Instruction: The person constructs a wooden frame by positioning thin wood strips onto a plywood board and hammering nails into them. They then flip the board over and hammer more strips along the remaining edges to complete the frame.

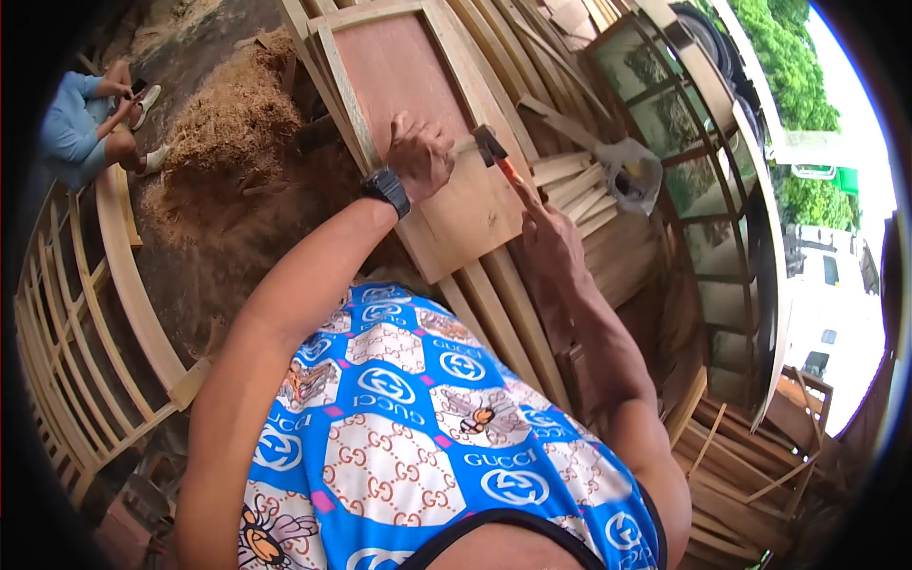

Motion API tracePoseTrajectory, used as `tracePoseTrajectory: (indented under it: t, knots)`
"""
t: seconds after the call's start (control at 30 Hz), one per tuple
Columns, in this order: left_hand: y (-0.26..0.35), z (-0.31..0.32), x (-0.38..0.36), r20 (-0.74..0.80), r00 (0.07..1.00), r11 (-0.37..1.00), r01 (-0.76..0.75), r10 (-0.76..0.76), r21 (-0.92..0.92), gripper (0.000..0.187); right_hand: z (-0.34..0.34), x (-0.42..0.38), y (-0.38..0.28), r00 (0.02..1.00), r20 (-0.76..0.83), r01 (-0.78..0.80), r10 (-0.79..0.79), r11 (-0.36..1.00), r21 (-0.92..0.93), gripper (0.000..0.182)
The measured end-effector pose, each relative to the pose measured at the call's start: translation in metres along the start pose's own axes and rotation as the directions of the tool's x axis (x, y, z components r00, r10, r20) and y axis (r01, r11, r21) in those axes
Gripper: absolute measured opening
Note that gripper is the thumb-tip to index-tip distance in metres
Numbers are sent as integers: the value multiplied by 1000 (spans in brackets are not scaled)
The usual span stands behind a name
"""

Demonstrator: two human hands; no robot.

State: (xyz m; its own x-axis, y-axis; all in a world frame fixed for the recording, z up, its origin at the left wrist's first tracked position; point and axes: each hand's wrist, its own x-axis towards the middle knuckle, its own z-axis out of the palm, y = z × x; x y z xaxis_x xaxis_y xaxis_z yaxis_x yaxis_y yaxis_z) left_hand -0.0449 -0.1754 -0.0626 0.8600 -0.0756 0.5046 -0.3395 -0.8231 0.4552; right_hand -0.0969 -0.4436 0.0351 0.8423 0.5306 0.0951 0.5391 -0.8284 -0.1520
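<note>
My right hand (553, 239) is wrapped round the orange handle of a hammer (514, 180). Its dark head (489, 144) is over the right side of a flat wooden panel (456, 223). My left hand (419, 158), with a dark wristwatch (387, 190) on the wrist, is on the panel with its fingers bent over a pale wooden strip (463, 146). One end of the strip sticks out towards the hammer head; my hand hides the rest. Beyond it, pale strips (344, 95) frame a reddish-brown plywood surface (399, 71).
Long boards (503, 294) lie under the panel. A clear plastic bag (629, 176) rests by stacked wood pieces on the right, near a glazed wooden frame (676, 123). Sawdust (237, 114) is heaped at left. A seated person (85, 123) holds a phone near a slatted wooden piece (85, 313).
</note>
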Motion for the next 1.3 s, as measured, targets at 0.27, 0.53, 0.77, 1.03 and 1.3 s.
tracePoseTrajectory:
  t: [0.27,0.53,0.77,1.03,1.3]
  knots:
    - [0,2,-5,-31,999,1000,-23,23,-19,11,7,-5,-5,988,0,-146,153,941,306,65]
    - [-1,8,-7,-21,1000,999,-19,18,-46,13,12,-9,-8,977,-102,-139,189,918,372,70]
    - [-18,-11,-10,88,992,990,-75,86,-120,19,-17,-17,-22,922,98,-383,375,840,384,72]
    - [-61,-41,-7,259,916,942,-256,308,-217,17,1,-58,-33,894,-71,-347,443,782,517,42]
    - [-87,-82,-17,340,872,936,-326,351,-132,10,20,-63,-71,901,276,-418,336,499,759,9]
